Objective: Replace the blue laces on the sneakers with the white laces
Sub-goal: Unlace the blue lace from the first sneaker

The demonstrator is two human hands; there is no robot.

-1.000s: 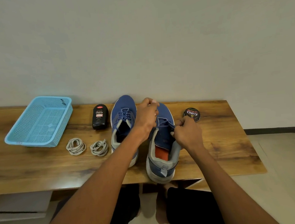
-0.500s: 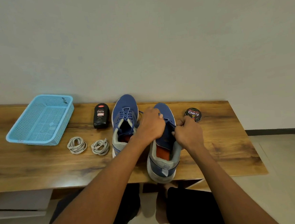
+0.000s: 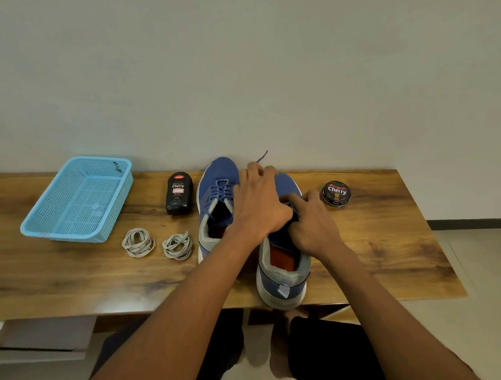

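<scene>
Two blue sneakers stand on the wooden table. The left sneaker is still laced in blue. Over the right sneaker, my left hand pinches a blue lace, whose tip sticks up beyond my fingers. My right hand grips the right sneaker's upper at the tongue; the lacing there is hidden under both hands. Two coiled white laces lie left of the sneakers.
A light blue plastic basket sits at the back left. A black polish bottle lies beside the left sneaker, and a round polish tin sits to the right. The wall is directly behind the table.
My left hand has moved up and toward the toe, pulling the blue lace so its tip now shows above my fingers. My right hand stays on the right sneaker.
</scene>
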